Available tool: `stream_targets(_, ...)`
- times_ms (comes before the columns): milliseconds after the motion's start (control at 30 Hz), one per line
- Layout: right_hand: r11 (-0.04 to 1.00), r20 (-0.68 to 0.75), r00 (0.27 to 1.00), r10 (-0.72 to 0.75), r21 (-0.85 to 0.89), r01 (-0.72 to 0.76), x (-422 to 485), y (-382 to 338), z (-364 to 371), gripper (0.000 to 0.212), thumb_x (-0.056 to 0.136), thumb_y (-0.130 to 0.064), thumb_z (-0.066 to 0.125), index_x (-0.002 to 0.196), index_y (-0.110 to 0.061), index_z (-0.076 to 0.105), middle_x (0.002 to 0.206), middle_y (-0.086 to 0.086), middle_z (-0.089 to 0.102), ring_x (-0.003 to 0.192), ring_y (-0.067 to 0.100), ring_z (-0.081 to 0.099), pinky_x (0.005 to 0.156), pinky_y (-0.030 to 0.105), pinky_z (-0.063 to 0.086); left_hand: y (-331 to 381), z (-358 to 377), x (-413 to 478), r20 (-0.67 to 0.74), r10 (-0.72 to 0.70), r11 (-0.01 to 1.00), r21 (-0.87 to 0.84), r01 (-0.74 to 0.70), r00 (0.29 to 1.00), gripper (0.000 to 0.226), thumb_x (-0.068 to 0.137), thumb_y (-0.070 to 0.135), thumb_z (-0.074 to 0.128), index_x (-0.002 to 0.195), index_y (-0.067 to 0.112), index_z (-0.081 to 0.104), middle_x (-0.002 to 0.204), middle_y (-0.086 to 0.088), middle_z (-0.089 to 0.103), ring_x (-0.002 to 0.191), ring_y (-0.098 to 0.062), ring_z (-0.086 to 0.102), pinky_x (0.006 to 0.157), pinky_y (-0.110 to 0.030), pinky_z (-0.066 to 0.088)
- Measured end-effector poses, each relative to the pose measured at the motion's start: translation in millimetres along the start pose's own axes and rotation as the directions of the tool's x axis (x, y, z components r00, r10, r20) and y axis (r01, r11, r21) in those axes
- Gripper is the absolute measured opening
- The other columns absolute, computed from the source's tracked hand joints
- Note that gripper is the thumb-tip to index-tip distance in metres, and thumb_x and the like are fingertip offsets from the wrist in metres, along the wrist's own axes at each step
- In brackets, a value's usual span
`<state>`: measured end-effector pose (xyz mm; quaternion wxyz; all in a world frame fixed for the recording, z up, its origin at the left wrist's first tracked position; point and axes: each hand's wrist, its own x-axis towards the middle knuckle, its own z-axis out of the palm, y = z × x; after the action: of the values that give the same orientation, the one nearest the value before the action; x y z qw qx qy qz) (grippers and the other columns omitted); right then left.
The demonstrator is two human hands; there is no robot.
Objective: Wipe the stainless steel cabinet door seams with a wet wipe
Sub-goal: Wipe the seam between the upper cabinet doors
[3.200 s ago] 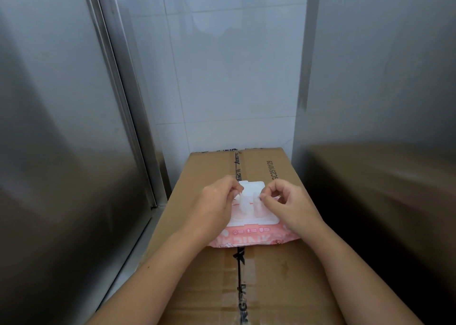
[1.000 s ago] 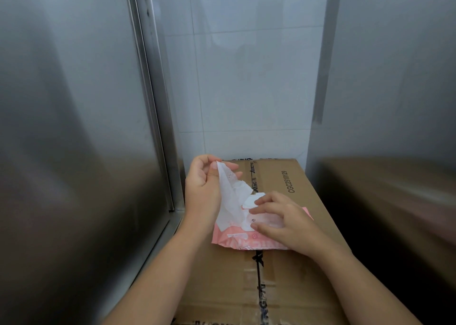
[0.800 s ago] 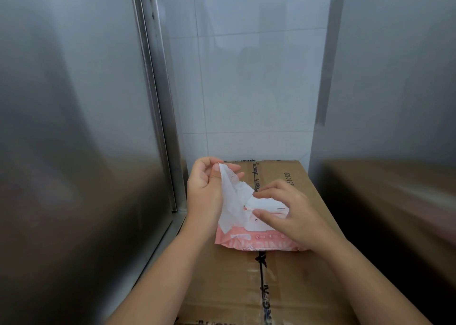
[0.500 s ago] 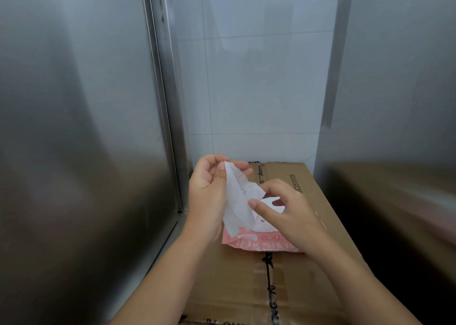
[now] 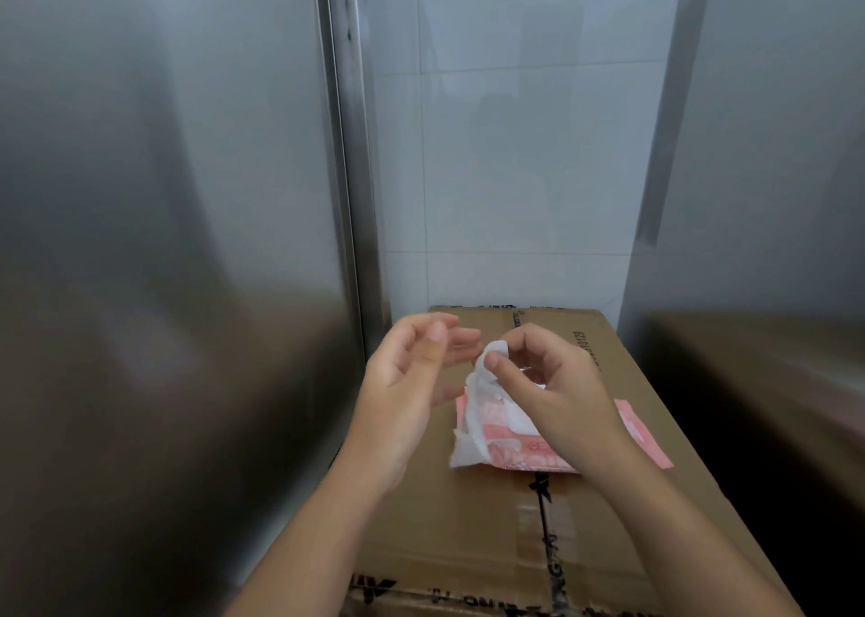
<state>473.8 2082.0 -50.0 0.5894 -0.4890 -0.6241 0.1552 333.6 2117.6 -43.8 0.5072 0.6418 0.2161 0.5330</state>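
A white wet wipe [image 5: 472,424] hangs above the pink wipe pack [image 5: 641,438], which lies on a cardboard box [image 5: 468,532]. My right hand [image 5: 557,401] pinches the wipe's top corner between thumb and forefinger. My left hand [image 5: 412,382] hovers just left of it, fingers loosely curled, holding nothing. The stainless steel cabinet door [image 5: 164,242] fills the left side, and its vertical seam [image 5: 344,148] runs down beside the box.
White wall tiles [image 5: 515,148] stand behind the box. A second steel panel [image 5: 772,148] rises on the right, with a dark gap between it and the box. The box's front edge lies close to me.
The wipe has passed from my left hand to my right. The left fingers have let go and spread; the right hand has lifted off the pack and now pinches the wipe.
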Motion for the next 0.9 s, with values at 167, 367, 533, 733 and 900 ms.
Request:
stream_targets(167, 0.996, 0.001, 0.998, -0.058, -0.061, 0.058, 0, -7, 10, 0.024, 0.085, -0.012, 0.063, 0.068, -0.029, 0.058, 0.065, -0.017, 0.06, 0.061, -0.002, 0.052, 0.058, 0.01, 0.039, 1, -12, -10, 0.054, -0.013, 0.983, 0.182, 0.003, 0.998, 0.046, 0.071, 0.046, 0.072, 0.108, 0.021, 0.06, 0.103, 0.008, 0.068, 0.096, -0.006, 0.064, 0.081, -0.026, 0.053)
stream_targets(367, 0.967, -0.007, 0.987, -0.159, -0.203, 0.155, -1, -16, 22, 0.036, 0.084, -0.011, 0.066, 0.068, -0.04, 0.052, 0.069, -0.022, 0.06, 0.065, -0.001, 0.054, 0.06, 0.009, 0.039, 2, -24, -19, 0.146, -0.011, 0.966, 0.256, -0.027, 0.989, 0.041, 0.075, 0.03, 0.067, 0.115, 0.025, 0.058, 0.107, 0.013, 0.066, 0.101, -0.005, 0.062, 0.082, -0.021, 0.051)
stream_targets(533, 0.938, -0.027, 0.974, -0.225, -0.278, 0.208, -3, -18, 27, 0.016, 0.081, -0.023, 0.061, 0.073, -0.036, 0.055, 0.077, -0.016, 0.062, 0.071, 0.0, 0.055, 0.064, 0.009, 0.041, -1, -27, -23, 0.169, -0.016, 0.96, 0.278, -0.032, 0.985, 0.038, 0.086, 0.001, 0.056, 0.108, 0.032, 0.059, 0.1, 0.019, 0.067, 0.096, 0.0, 0.063, 0.076, -0.013, 0.049)
stream_targets(733, 0.896, 0.001, 0.954, -0.299, -0.345, 0.281, -11, -22, 26, 0.005, 0.081, -0.019, 0.061, 0.076, -0.017, 0.064, 0.068, -0.015, 0.056, 0.069, 0.004, 0.053, 0.061, 0.014, 0.041, 12, -22, -36, 0.169, -0.042, 0.935, 0.354, -0.021, 0.985, 0.019, 0.088, 0.019, 0.057, 0.098, 0.034, 0.065, 0.085, 0.018, 0.068, 0.084, 0.002, 0.063, 0.067, -0.01, 0.047)
stream_targets(900, 0.866, 0.041, 0.926, -0.375, -0.34, 0.366, -14, -29, 23, 0.006, 0.082, -0.015, 0.06, 0.077, -0.015, 0.065, 0.071, -0.016, 0.055, 0.068, -0.002, 0.049, 0.062, 0.009, 0.037, 25, -21, -48, 0.08, -0.034, 0.891, 0.454, -0.006, 0.996, 0.014, 0.076, 0.02, 0.051, 0.073, 0.02, 0.065, 0.065, -0.011, 0.061, 0.057, -0.023, 0.054, 0.053, -0.031, 0.043)
